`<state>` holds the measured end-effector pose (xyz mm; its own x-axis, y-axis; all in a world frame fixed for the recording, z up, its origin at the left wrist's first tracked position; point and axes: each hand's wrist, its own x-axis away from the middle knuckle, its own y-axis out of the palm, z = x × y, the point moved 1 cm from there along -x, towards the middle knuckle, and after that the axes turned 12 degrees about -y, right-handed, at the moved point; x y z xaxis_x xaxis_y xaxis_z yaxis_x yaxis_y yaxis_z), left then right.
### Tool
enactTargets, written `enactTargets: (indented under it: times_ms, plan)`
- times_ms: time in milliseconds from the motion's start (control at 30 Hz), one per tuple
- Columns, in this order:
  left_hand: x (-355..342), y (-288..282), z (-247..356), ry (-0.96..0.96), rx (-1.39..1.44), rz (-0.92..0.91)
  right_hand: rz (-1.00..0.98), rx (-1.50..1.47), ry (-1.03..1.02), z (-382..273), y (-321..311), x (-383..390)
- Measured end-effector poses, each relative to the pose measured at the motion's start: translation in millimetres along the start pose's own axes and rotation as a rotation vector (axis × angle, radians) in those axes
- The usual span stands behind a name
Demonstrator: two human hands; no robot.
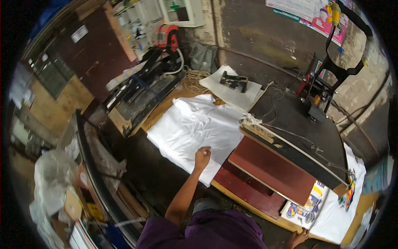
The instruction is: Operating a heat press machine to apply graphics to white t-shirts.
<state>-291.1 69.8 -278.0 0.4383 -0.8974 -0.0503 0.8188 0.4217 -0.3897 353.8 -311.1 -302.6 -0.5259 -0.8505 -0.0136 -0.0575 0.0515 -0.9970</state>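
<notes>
My left hand (202, 158) is over the lower part of a white T-shirt (186, 124) spread on the table. Its fingers are curled closed; whether they pinch any cloth is too small to tell. Low on the right, my right hand (298, 239) is at the table's front edge, fingers bent against the corner beside a printed sheet (300, 211) and a second white shirt (331, 218) with a colourful print. What those fingers grip cannot be made out. Between the shirts stands a heat press, its reddish-brown plate (271, 166) tilted above a dark red base (244, 189).
A black lever handle (348, 70) rises at the back right. Behind the shirt are a white board (232, 87) with a dark metal piece, coiled rope (192, 81) and a red-and-black machine (166, 39). Loose cord lies on the press top. Plastic bags (54, 178) crowd the left.
</notes>
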Motion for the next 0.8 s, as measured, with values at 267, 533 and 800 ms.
enactTargets:
  times_ms: [267, 533, 800]
  plan:
    - [-216, 24, -5, 0.446, -0.415, 0.077, -0.069, -0.631, -0.179, -202, 29, 102]
    - [-289, 65, 7, 0.473, -1.074, -0.009, -0.175, -0.373, -0.666, -443, -83, 117]
    - [-263, -32, 36, 0.271, -0.346, -1.022, -0.302, -0.74, -0.626, -606, -85, 33]
